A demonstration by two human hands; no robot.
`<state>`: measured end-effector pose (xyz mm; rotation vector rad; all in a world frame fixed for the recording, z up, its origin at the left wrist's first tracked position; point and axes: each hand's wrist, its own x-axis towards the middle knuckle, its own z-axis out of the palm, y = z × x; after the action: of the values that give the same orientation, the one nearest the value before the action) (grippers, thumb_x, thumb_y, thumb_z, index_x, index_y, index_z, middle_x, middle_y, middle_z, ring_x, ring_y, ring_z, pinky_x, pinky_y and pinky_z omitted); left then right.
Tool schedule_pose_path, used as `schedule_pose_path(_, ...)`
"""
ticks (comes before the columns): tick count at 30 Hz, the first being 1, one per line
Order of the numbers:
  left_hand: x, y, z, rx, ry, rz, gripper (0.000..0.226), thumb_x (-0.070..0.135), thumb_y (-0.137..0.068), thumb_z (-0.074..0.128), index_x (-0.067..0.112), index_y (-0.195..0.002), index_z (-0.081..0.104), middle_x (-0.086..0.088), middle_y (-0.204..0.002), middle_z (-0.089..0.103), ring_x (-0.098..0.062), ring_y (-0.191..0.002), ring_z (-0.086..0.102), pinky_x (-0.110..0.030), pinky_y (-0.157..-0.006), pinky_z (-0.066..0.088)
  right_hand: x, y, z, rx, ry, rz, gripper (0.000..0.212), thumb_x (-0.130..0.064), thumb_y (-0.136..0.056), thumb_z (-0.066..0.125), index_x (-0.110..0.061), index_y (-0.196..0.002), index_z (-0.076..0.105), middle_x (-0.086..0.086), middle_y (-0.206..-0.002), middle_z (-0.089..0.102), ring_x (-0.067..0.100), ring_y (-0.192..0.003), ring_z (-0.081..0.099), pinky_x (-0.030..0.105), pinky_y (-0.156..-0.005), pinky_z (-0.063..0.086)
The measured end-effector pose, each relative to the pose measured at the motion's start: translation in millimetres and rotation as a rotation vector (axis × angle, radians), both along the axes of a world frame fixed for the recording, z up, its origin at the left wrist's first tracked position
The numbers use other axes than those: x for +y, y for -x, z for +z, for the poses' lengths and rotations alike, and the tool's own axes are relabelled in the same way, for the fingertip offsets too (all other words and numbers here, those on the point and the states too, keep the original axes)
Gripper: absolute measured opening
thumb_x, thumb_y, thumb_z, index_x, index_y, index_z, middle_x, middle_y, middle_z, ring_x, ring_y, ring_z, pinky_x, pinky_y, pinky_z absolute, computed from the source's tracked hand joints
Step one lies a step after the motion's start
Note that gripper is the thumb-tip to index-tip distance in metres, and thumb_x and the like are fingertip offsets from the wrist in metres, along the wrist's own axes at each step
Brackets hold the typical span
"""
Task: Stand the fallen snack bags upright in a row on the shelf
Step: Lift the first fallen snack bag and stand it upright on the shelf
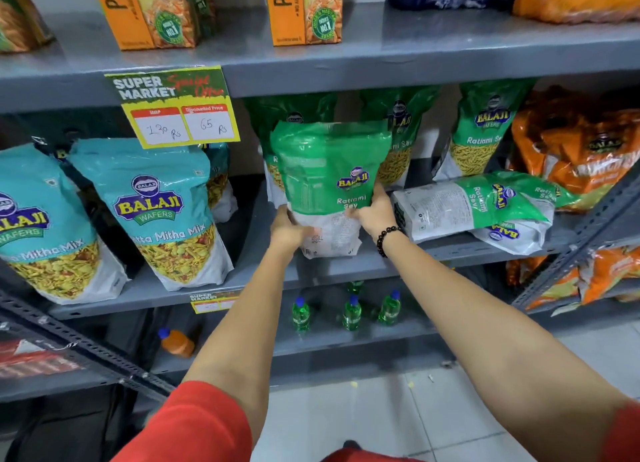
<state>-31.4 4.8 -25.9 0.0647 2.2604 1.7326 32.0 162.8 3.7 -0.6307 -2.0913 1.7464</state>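
Note:
Both my hands hold one green Ratlami Sev bag (329, 181) upright at the front of the middle grey shelf (263, 274). My left hand (289, 231) grips its lower left corner and my right hand (375, 212), with a black bead bracelet on the wrist, grips its lower right edge. To the right lie two fallen green bags (478, 207) on their sides, one over the other. Behind, three green bags stand upright: one (294, 111) hidden mostly by the held bag, one (401, 129) in the middle, one (485, 132) at the right.
Teal Khatta Mitha Mix bags (156, 212) stand at the left under a yellow price card (173, 108). Orange bags (581, 149) fill the right end beside a slotted steel upright (585, 233). Juice cartons (304, 11) sit on the shelf above, green bottles (351, 312) on the one below.

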Motion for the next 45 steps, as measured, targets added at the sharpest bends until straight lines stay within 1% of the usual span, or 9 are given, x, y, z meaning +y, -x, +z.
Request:
schedule_pose_path(9,-1.7,5.2,-4.5,0.079,0.132,0.127,0.067,0.017,-0.053,0.091,0.007,-0.106,0.051,-0.008,-0.108,0.058,-0.023,-0.096,0.056,-0.034,-0.081,0.05,13.5,7.8,-28.4,-0.215,-0.038,0.148,0.059,0.021,-0.071,0.042,-0.003,-0.124,0.054,0.016,-0.123,0.061,0.022,-0.111,0.053,0.031,-0.09,0.045)
schedule_pose_path(13,-0.9,-1.3,-10.5,0.092,0.073,0.212,0.042,0.012,-0.064,0.084,0.01,-0.089,0.051,0.003,-0.075,0.055,-0.019,-0.078,0.055,-0.025,-0.066,0.045,23.0,10.3,-37.0,-0.194,0.028,0.147,0.058,0.026,-0.073,0.031,0.007,-0.121,0.056,0.025,-0.121,0.061,0.027,-0.099,0.058,0.019,-0.06,0.045)
schedule_pose_path(18,-0.7,1.3,-14.0,-0.131,-0.206,0.134,0.031,0.003,-0.088,0.059,0.001,-0.119,0.056,-0.01,-0.108,0.057,-0.022,-0.099,0.055,-0.032,-0.081,0.05,30.7,2.6,-41.7,-0.201,0.116,0.228,0.046,0.024,-0.079,0.041,0.013,-0.122,0.053,-0.002,-0.066,0.072,0.004,-0.068,0.065,0.005,-0.063,0.048)
schedule_pose_path(21,-3.7,1.6,-8.9,-0.246,-0.304,0.085,0.038,0.017,-0.093,0.055,0.008,-0.129,0.049,-0.004,-0.126,0.057,-0.021,-0.119,0.053,-0.038,-0.096,0.045,28.9,-1.3,-46.9,-0.177,0.145,0.239,0.019,0.01,-0.078,0.063,-0.004,-0.088,0.071,0.0,-0.081,0.07,0.013,-0.088,0.063,0.025,-0.089,0.047)
schedule_pose_path(26,-10.6,2.9,-12.3,-0.325,-0.386,-0.189,0.055,0.046,-0.086,0.057,0.021,-0.134,0.047,0.001,-0.143,0.05,-0.018,-0.133,0.043,-0.041,-0.114,0.029,20.4,-8.2,-43.1,-0.174,0.29,0.284,0.021,0.008,-0.08,0.064,-0.012,-0.08,0.059,0.005,-0.084,0.063,0.014,-0.076,0.062,0.021,-0.069,0.059)
schedule_pose_path(35,-0.2,9.2,8.4,-0.186,-0.167,0.293,0.032,0.043,-0.072,0.075,0.02,-0.065,0.052,-0.004,-0.089,0.065,-0.024,-0.086,0.06,-0.041,-0.096,0.051,-18.7,0.8,-38.6,-0.291,0.062,0.368,0.044,-0.012,-0.075,0.076,-0.011,-0.105,0.043,0.0,-0.082,0.053,0.016,-0.082,0.058,0.032,-0.073,0.055)
schedule_pose_path(38,-20.3,-2.4,14.2,-0.239,-0.294,0.137,0.046,0.056,-0.087,0.049,0.019,-0.112,0.06,0.0,-0.118,0.06,-0.019,-0.112,0.055,-0.037,-0.104,0.04,-13.2,2.1,-42.5,-0.285,-0.031,0.392,0.03,-0.004,-0.079,0.067,-0.012,-0.107,0.059,0.001,-0.083,0.059,0.019,-0.087,0.057,0.029,-0.07,0.053)
schedule_pose_path(40,-36.5,-7.6,3.9,-0.249,-0.314,-0.041,0.077,0.066,-0.081,0.045,0.02,-0.142,0.036,0.004,-0.147,0.041,-0.018,-0.136,0.038,-0.043,-0.114,0.026,-3.5,6.5,-45.9,-0.244,-0.093,0.251,0.028,-0.002,-0.078,0.066,-0.006,-0.105,0.066,-0.001,-0.076,0.06,0.022,-0.087,0.058,0.037,-0.076,0.055)
schedule_pose_path(45,-37.5,-16.7,-10.7,0.014,0.04,0.003,0.099,0.026,-0.069,0.082,0.008,-0.146,0.023,-0.008,-0.153,0.029,-0.022,-0.14,0.032,-0.029,-0.107,0.031,2.7,28.3,-34.8,-0.184,-0.011,0.097,0.064,0.0,-0.07,0.075,-0.004,-0.129,0.05,0.017,-0.122,0.058,0.027,-0.107,0.056,0.043,-0.099,0.047)
